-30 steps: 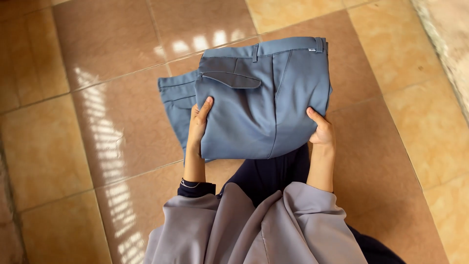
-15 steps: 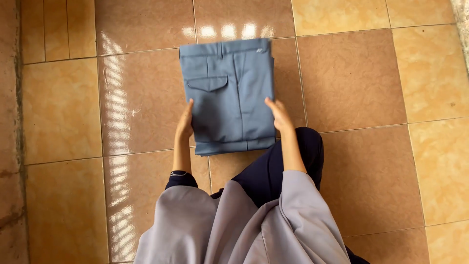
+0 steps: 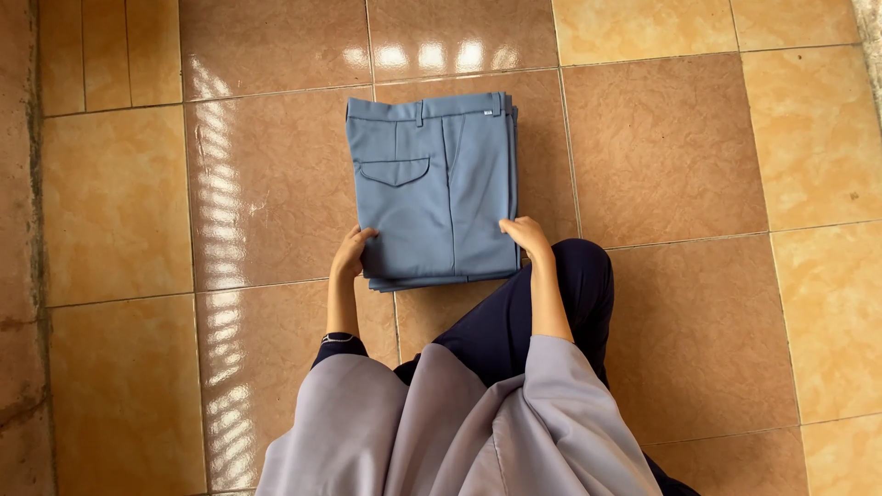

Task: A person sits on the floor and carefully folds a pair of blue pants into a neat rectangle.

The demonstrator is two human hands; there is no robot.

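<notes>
Gripping folded blue trousers (image 3: 432, 184) flat on tiled floor (image 3: 661, 147): your left hand (image 3: 349, 253) and right hand (image 3: 525, 235) clasp opposite near corners.

Folded trousers (image 3: 432, 184): smooth matt blue-grey woven cloth, crisply pressed; floor tiles (image 3: 661, 147): glossy glazed ceramic, mottled tan-brown, reflecting window light, with dull rough grout lines; draped garment (image 3: 459, 432): soft matt lilac-grey fabric.
</notes>
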